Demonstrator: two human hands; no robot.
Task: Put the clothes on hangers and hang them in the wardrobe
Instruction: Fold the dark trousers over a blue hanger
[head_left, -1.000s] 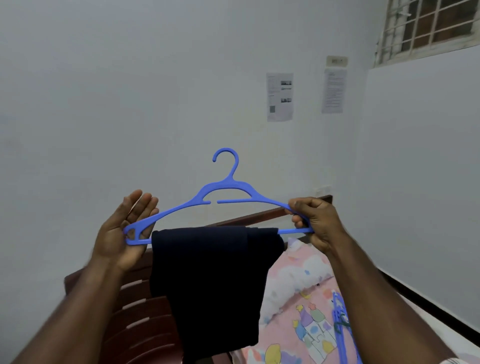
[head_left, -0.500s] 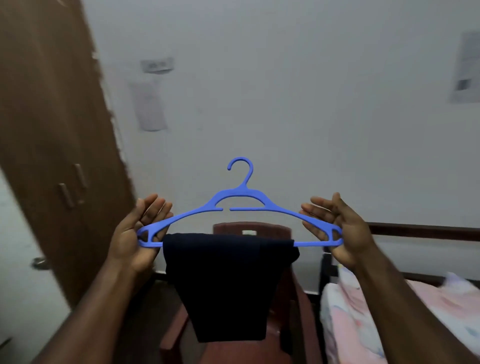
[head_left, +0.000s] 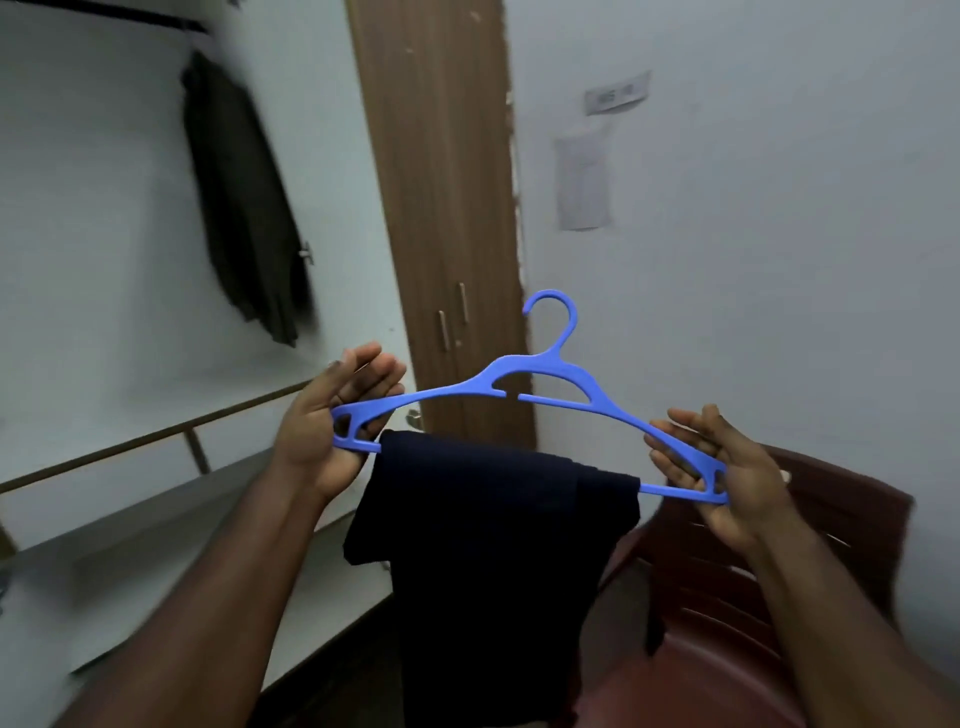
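A blue plastic hanger (head_left: 535, 374) is held level in front of me, hook up. A dark navy garment (head_left: 493, 545) is folded over its lower bar and hangs down. My left hand (head_left: 322, 431) supports the hanger's left end against its palm, fingers loosely bent above it. With its fingers spread and nearly straight, my right hand (head_left: 737, 478) presses on the right end. The open wardrobe (head_left: 104, 312) is at the left, with a dark rail (head_left: 156, 21) at its top.
A dark olive garment (head_left: 244, 208) hangs inside the wardrobe. A grey shelf (head_left: 156, 519) crosses below it. The brown wardrobe door (head_left: 441, 208) stands behind the hanger. A maroon plastic chair (head_left: 727, 623) is at the lower right, by the white wall.
The view has swung left from the bed, past the chair, to the open wardrobe. My right hand let go its grip on the hanger's end and now presses it with an open palm.
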